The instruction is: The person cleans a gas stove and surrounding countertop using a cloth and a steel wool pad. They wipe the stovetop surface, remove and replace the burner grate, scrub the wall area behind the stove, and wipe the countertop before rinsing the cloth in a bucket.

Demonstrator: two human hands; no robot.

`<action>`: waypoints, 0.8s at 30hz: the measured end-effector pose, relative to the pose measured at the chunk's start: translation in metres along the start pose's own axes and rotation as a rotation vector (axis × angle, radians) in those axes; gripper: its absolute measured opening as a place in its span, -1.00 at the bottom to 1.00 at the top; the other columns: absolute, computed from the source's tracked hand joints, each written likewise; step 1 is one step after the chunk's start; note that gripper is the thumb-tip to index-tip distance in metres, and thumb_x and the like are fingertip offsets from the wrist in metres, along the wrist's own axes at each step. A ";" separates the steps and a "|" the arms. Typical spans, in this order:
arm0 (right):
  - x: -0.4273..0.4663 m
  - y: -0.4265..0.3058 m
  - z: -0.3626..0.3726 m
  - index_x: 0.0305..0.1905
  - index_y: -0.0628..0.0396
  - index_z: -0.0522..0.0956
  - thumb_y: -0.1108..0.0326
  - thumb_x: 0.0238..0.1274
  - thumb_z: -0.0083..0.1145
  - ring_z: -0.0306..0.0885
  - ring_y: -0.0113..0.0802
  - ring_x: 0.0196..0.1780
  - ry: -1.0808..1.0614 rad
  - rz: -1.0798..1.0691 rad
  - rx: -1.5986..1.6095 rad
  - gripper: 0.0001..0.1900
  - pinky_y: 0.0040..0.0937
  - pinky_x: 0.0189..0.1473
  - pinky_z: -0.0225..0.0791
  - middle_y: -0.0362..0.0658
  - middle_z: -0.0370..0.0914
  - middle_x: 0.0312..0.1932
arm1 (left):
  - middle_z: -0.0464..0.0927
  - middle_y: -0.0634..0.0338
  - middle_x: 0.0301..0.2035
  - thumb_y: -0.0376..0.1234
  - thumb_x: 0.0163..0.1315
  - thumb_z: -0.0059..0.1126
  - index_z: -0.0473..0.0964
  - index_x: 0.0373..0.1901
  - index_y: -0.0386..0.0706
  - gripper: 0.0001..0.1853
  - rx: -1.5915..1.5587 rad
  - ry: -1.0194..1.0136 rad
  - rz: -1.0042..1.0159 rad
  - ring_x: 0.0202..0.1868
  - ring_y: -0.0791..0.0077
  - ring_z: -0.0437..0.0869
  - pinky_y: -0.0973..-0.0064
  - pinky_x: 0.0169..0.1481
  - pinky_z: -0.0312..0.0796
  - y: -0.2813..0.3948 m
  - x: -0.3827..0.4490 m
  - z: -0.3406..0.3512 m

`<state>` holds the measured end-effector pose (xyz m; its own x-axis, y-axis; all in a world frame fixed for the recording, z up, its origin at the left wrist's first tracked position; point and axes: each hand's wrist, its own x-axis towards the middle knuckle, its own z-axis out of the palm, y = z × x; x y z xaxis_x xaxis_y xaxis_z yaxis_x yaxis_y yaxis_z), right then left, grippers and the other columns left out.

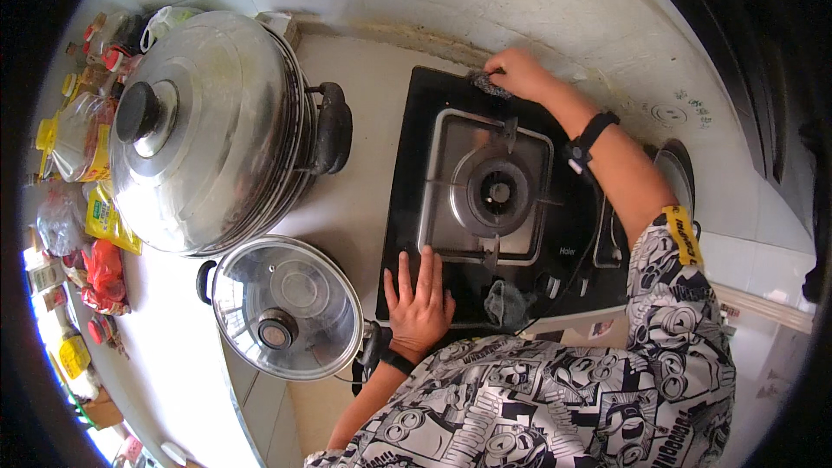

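My right hand [520, 75] grips a dark steel-wool scouring pad [489, 84] against the back edge of a black glass gas stove [406, 143], close to the wall. Flat on the stove's front left part rests my left hand [419, 305], fingers spread and holding nothing. Between the two hands lies the burner [498, 192], set in a square steel recess with pan-support prongs. A crumpled grey-green cloth [507, 303] sits on the front of the glass, beside the control knobs [552, 287]. My right forearm crosses over the stove and hides part of its right side.
Left of the stove stand a large lidded steel steamer pot [214, 136] and a smaller pan with a glass lid [289, 309]. Bottles [81, 136] and bags [107, 273] crowd the far left. Behind the stove rises a stained wall [520, 0]; a range hood [721, 58] overhangs the right.
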<state>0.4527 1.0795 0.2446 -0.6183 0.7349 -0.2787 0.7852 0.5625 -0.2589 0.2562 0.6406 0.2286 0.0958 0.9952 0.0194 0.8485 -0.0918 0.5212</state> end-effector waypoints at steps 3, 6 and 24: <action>0.028 -0.039 0.003 -0.01 0.13 0.75 0.45 0.27 0.20 0.70 0.13 -0.01 -0.050 0.023 0.021 -0.75 0.03 0.02 0.56 0.08 0.73 -0.01 | 0.17 0.06 0.57 -0.18 0.16 0.28 0.36 0.48 -0.23 -0.19 0.032 0.020 0.004 0.55 -0.19 0.19 -0.28 0.52 0.07 0.000 -0.005 0.002; 0.037 -0.037 0.012 0.06 0.19 0.72 0.46 0.35 0.11 0.68 0.17 0.03 0.011 -0.032 0.109 -0.72 0.05 0.07 0.53 0.14 0.71 0.02 | 0.19 0.08 0.56 -0.17 0.16 0.25 0.42 0.46 -0.20 -0.23 0.041 0.000 0.007 0.54 -0.16 0.23 -0.25 0.51 0.13 0.002 -0.002 -0.004; -0.104 0.079 -0.005 -0.13 0.23 0.74 0.42 0.22 0.12 0.68 0.24 -0.11 -0.235 0.415 -0.358 -0.76 0.07 -0.01 0.54 0.25 0.70 -0.13 | 0.17 0.03 0.57 -0.18 0.10 0.31 0.35 0.50 -0.23 -0.14 0.045 0.010 0.004 0.56 -0.22 0.17 -0.30 0.54 0.04 -0.003 -0.006 0.004</action>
<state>0.5793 1.0497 0.2573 -0.2159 0.8400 -0.4978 0.9002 0.3687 0.2317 0.2551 0.6350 0.2237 0.0944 0.9951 0.0305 0.8706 -0.0974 0.4823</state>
